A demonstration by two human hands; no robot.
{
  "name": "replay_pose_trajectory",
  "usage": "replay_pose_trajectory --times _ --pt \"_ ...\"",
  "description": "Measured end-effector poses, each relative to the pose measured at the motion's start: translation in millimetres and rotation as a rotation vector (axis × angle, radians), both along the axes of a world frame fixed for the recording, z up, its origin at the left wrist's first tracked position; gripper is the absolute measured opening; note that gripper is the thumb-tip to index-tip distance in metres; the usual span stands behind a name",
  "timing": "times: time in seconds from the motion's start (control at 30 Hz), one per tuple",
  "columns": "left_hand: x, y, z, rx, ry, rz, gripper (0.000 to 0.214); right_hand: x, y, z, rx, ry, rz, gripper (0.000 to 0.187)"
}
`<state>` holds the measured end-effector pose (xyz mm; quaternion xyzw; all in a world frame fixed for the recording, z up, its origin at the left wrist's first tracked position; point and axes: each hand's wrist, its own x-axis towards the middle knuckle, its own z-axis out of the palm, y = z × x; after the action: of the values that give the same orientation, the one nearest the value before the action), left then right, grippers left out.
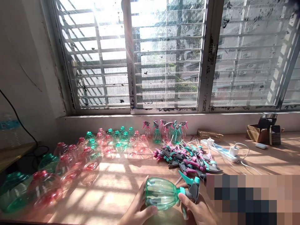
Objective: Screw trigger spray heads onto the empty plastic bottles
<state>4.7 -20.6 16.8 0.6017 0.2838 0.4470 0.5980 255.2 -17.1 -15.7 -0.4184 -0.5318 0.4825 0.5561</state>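
A green see-through spray bottle lies sideways between my hands, above the front of the table. My left hand wraps round its base end, the thumb along the near side. At its neck, my right hand grips the grey and teal trigger spray head, thumb and fingers at the teal collar. The head sits on the bottle's mouth; whether it is screwed tight I cannot tell. Just beyond my right hand lies a heap of loose trigger spray heads in grey, pink and teal.
Many pink bottles and green bottles without heads stand at left. Several bottles with spray heads stand by the wall. A white power strip with plugs and a cardboard box are at right. Windows rise behind the table.
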Motion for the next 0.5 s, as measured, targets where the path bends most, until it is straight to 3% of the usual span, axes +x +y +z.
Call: replay_pose_trajectory --times 0.5 --pt "3 7 -11.1 0.014 -0.058 0.027 0.101 2 1 -1.0 0.003 0.065 -0.004 0.053"
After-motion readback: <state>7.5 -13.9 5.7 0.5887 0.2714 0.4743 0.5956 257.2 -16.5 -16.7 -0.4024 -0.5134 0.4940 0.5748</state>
